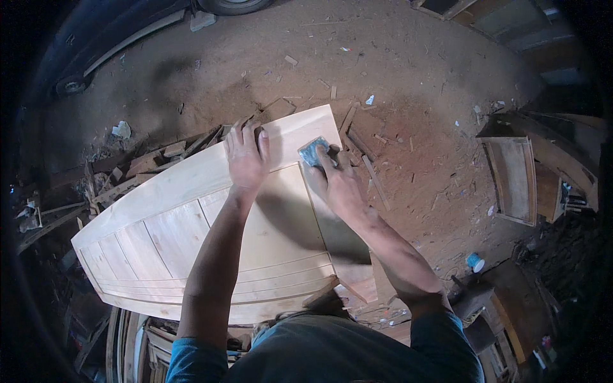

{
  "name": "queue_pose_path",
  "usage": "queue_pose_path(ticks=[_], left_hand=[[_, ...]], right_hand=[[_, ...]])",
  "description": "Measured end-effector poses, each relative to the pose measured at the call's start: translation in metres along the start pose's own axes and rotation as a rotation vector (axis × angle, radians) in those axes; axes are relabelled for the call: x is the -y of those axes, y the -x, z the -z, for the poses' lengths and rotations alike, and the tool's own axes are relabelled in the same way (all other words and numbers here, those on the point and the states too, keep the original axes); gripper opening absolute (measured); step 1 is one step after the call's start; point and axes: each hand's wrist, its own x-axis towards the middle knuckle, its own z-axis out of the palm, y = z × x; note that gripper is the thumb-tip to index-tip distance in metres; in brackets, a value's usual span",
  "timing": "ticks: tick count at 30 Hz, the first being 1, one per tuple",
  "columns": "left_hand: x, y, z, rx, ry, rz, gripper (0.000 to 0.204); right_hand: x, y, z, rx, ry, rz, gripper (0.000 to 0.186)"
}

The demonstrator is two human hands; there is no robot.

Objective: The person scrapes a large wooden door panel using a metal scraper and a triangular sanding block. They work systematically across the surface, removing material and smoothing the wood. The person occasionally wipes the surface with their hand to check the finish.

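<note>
A pale wooden panel door (pixel 274 230), made of boards in a frame, lies in front of me with its far edge bowed by the lens. My right hand (pixel 338 182) is closed around a worn, blue-grey sanding block (pixel 313 152), pressed to the frame near the far right corner. Flat on the far frame piece rests my left hand (pixel 248 156). Its fingers are stretched out toward the far edge, and it holds nothing. My forearms' shadows fall across the panel.
Wood offcuts (pixel 150 165) are heaped beyond the panel's left side. Scraps litter the dirt floor (pixel 421 89). At right stand a wooden drawer-like frame (pixel 511 179) and a small blue roll (pixel 474 262). A dark vehicle (pixel 128 29) is parked at the far left.
</note>
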Motion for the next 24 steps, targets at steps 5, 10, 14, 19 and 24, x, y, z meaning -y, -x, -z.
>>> queue_pose_path(ticks=[5, 10, 14, 19, 24], left_hand=[[-0.005, 0.002, 0.005, -0.005, -0.024, 0.029, 0.03], [-0.005, -0.004, 0.008, -0.045, 0.06, 0.019, 0.029], [-0.004, -0.004, 0.01, -0.053, 0.102, 0.025, 0.027], [0.0, -0.001, 0.007, -0.005, 0.105, 0.07, 0.031], [0.003, -0.003, 0.007, 0.02, 0.162, 0.063, 0.035]], right_hand=[[0.006, -0.008, 0.014, 0.267, 0.148, -0.14, 0.053], [0.032, -0.033, 0.046, 0.402, 0.316, -0.079, 0.039], [0.041, -0.068, 0.061, 0.459, 0.274, -0.008, 0.032], [0.046, -0.082, 0.049, 0.457, 0.364, -0.069, 0.03], [0.048, -0.074, 0.061, 0.557, 0.393, -0.123, 0.033]])
